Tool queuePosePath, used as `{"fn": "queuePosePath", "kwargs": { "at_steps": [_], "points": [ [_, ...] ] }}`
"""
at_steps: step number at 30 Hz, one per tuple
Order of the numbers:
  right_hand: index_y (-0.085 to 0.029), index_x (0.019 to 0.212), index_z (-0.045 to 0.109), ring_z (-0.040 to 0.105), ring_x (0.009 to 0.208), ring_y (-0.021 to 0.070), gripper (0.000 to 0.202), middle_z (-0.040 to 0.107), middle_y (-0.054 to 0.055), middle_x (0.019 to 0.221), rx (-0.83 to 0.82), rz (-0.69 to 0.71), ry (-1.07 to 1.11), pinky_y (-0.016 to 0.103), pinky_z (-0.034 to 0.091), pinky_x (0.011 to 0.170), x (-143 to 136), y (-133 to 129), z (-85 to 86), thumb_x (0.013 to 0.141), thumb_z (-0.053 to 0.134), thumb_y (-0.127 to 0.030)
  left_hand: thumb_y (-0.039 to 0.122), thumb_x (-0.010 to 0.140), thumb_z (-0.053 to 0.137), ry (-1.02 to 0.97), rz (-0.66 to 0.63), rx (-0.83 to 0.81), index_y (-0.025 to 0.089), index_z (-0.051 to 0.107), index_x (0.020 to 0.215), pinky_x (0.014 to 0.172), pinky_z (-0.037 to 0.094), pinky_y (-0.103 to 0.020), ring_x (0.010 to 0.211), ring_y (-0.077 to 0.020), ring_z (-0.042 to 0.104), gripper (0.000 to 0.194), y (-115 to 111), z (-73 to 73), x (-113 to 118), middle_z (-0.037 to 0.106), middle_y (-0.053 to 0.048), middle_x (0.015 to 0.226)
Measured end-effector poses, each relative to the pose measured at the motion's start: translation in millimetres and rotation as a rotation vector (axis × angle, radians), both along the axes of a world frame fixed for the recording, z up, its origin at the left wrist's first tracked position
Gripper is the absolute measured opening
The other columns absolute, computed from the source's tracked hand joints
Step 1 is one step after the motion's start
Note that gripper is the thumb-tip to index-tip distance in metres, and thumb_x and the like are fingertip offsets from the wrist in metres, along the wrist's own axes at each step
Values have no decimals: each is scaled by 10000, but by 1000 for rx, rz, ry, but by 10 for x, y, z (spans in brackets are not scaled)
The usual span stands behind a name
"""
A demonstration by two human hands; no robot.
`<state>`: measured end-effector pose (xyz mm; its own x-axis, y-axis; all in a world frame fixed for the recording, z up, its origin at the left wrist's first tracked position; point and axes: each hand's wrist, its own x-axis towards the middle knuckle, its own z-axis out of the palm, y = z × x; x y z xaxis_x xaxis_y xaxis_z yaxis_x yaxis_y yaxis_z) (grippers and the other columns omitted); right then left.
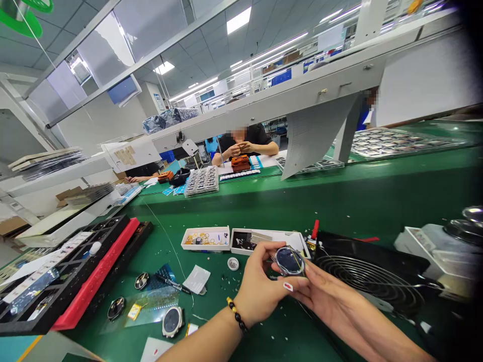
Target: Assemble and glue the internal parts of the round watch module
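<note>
A round smartwatch case [289, 262] with a dark face is held up over the green bench, between both my hands. My left hand [261, 284], with a beaded bracelet at the wrist, is closed on its left side. A small white sticker with a red mark sits at the left thumb. My right hand [320, 289] grips the case from the right, with some of its fingers hidden underneath. Left of my forearm lie another watch case [172, 322], a yellow battery [134, 310], an open round watch part [116, 307] and a black pen [173, 284].
White boxes of small parts [206, 247] stand behind my hands, near a small round tub [233, 263]. A black fan with a wire guard [368, 276] is on the right. Black compartment trays with a red edge [100, 279] lie left. Across the bench a person [245, 146] works.
</note>
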<state>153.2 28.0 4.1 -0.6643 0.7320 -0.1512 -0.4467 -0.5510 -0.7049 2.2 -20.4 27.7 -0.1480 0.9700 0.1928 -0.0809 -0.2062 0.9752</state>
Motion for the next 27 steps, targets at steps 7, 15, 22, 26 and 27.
{"fn": "queuePosePath", "kwargs": {
  "at_steps": [7,15,22,26,27],
  "points": [
    [-240,1122,746,578,1186,318,408,653,119,1265,56,66,10,441,503,1061,-7,-7,6,770,828,-429,416,592,973,0,9,1,160,606,1195,921,454,-307,1001,-204,597,751,-4,-18,7,651,-82,1093],
    [-207,1149,735,585,1166,304,392,642,127,1282,12,83,52,410,512,1055,-33,-26,31,855,746,-467,417,570,984,-32,1,-13,153,604,1188,914,451,-312,996,-212,601,771,6,2,3,658,-90,1075],
    [-220,1111,741,600,1112,295,432,668,127,1227,43,36,-8,388,540,1002,-15,-9,-25,773,824,-478,404,563,986,-32,6,-19,154,598,1189,910,439,-299,999,-207,595,777,-9,0,21,646,-83,1080],
    [-224,1115,744,598,1114,303,464,666,123,1230,65,39,-14,417,524,1036,-21,-1,-2,763,824,-516,418,559,986,-32,13,-35,156,602,1180,920,434,-309,1009,-214,586,776,-20,19,28,642,-84,1083],
    [-223,1122,743,595,1123,306,463,666,122,1228,67,49,-10,424,519,1046,-22,-2,4,771,819,-515,421,560,986,-33,13,-36,156,603,1181,923,434,-313,1009,-216,586,776,-22,23,29,642,-85,1085]
  ]
}}
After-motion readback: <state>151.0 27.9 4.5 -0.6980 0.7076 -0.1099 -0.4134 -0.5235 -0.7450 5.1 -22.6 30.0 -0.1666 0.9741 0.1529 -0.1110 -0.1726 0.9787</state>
